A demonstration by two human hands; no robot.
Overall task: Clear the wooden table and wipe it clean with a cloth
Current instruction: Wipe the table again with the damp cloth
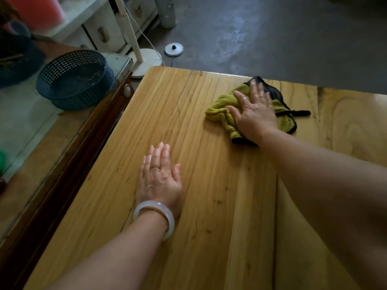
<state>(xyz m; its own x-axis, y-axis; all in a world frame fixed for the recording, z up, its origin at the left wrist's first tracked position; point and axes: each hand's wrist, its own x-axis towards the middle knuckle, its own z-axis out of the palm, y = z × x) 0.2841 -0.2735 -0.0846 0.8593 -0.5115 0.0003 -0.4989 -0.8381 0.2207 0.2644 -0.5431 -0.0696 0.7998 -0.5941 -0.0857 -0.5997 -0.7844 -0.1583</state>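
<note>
The wooden table (199, 185) fills the middle of the view, its light yellow top bare apart from a cloth. The cloth (222, 114) is olive green with black trim and lies crumpled near the table's far edge. My right hand (254, 114) presses flat on the cloth with straight, spread fingers. My left hand (160, 176) rests flat on the tabletop nearer to me, fingers straight and together, with a ring on one finger and a pale bangle on the wrist.
A dark blue perforated basket (76, 80) sits on a glass-topped cabinet (27, 126) to the left of the table. A white lamp stand (144, 59), a round white disc (173, 49) with a cord and white drawers (104, 32) stand on the grey floor beyond.
</note>
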